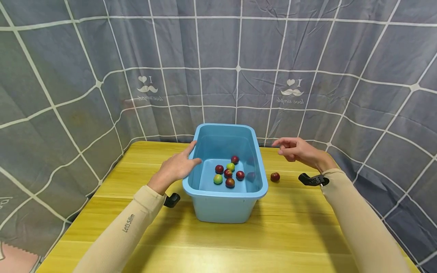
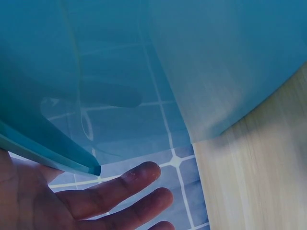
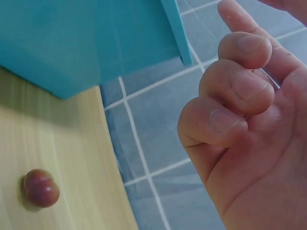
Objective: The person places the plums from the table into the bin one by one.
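A blue plastic tub [image 1: 222, 195] stands on the table, with several dark red plums [image 1: 240, 175] and a couple of green plums [image 1: 217, 179] on its floor. My left hand [image 1: 178, 165] rests at the tub's left rim, thumb over the inside and the other fingers outside. In the left wrist view those fingers [image 2: 139, 175] stretch out below the rim, apart from the wall. My right hand [image 1: 296, 151] hovers right of the tub holding nothing, index finger extended and the other fingers loosely bent. Below it, one dark red plum [image 1: 275, 177] lies on the table.
The wooden table [image 1: 218, 246] carries the tub near its far edge. A grey curtain [image 1: 218, 91] with white grid lines hangs behind the table and along both sides. Each wrist wears a black camera mount [image 1: 313, 179].
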`<state>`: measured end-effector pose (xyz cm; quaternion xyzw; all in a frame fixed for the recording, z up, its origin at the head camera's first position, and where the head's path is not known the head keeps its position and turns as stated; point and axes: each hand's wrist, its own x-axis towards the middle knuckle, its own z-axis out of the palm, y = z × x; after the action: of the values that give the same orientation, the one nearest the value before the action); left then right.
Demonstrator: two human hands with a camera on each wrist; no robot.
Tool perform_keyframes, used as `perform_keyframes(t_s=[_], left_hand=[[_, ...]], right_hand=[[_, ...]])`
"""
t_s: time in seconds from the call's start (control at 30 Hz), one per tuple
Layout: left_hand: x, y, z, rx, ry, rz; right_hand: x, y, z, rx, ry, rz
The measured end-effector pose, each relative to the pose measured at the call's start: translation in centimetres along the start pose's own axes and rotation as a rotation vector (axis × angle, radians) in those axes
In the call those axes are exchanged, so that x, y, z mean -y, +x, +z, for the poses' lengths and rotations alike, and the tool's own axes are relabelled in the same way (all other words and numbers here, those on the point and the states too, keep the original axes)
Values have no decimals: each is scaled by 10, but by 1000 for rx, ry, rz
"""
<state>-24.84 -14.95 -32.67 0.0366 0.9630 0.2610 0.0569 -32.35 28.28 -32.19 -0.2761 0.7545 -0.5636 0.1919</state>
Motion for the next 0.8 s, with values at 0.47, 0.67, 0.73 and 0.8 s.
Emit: perform_keyframes(t_s=[0.47, 0.67, 0.73, 0.8], left_hand=[[0, 0, 0, -4, -5, 1], [0, 0, 0, -2, -8, -3], [-1, 0, 0, -3, -11, -1], [0, 0, 0, -1, -12, 1]], right_hand=[[-42, -13, -9, -53, 101, 2], [-62, -17, -11, -82, 146, 16], [-69, -19, -11, -92, 165, 24], [-77, -20, -11, -104, 179, 25]])
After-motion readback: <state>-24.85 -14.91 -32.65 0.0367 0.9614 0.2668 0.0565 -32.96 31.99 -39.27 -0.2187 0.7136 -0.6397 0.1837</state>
